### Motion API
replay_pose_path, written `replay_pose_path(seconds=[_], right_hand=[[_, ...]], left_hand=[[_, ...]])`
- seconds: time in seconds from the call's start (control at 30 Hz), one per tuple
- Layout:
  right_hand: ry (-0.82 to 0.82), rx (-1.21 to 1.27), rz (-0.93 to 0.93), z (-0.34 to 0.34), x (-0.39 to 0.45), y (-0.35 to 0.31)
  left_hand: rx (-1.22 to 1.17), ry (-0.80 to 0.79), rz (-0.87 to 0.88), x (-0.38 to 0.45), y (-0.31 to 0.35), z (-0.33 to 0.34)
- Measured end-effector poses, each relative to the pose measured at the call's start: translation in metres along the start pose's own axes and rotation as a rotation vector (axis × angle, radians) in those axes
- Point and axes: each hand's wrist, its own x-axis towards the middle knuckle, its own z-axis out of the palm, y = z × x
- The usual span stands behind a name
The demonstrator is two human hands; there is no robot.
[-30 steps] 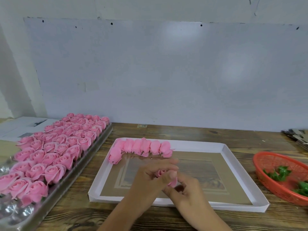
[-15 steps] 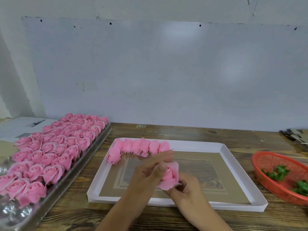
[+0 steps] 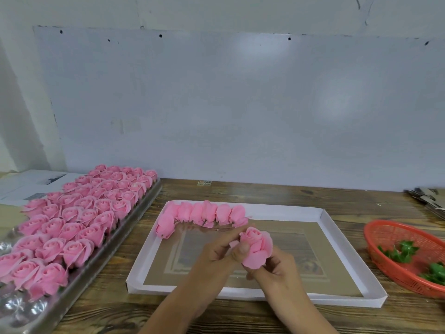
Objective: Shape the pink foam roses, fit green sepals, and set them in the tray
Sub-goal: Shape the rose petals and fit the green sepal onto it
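Above white tray (image 3: 346,239) — pink rose (image 3: 256,249) pinched between left hand (image 3: 216,259) and right hand (image 3: 279,271).

Rose tray (image 3: 101,268) cropped left – basket (image 3: 385,259) cropped right

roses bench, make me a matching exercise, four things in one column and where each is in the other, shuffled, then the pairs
Things:
1. held rose
2. green sepals
3. row of roses
4. metal tray

Places:
A. in the red basket, right
B. far edge of the white tray
C. left of the white tray, packed with roses
D. gripped by the left hand and right hand

Pairs: 1-D, 2-A, 3-B, 4-C
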Motion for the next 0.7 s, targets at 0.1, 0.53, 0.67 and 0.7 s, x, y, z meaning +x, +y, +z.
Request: replay_pose_path(seconds=[0.1, 0.53, 0.67, 0.7], right_hand=[[0.019, 0.024, 0.048, -0.0004, 0.0009, 0.0034], [-0.133, -0.193, 0.095, 0.0040, -0.0049, 0.0064], [-0.044, -0.112, 0.093, 0.0048, -0.0043, 0.0068], [0.004, -0.087, 0.097, 0.0044, -0.0030, 0.0082]], left_hand=[[-0.034, 0.032, 0.009, 0.0003, -0.0005, -0.0021], [0.075, 0.140, 0.042, -0.0014, -0.0095, -0.0006], [0.041, 0.015, 0.030, -0.0010, -0.0066, -0.0025], [0.015, -0.003, 0.023, -0.0008, -0.0058, -0.0038]])
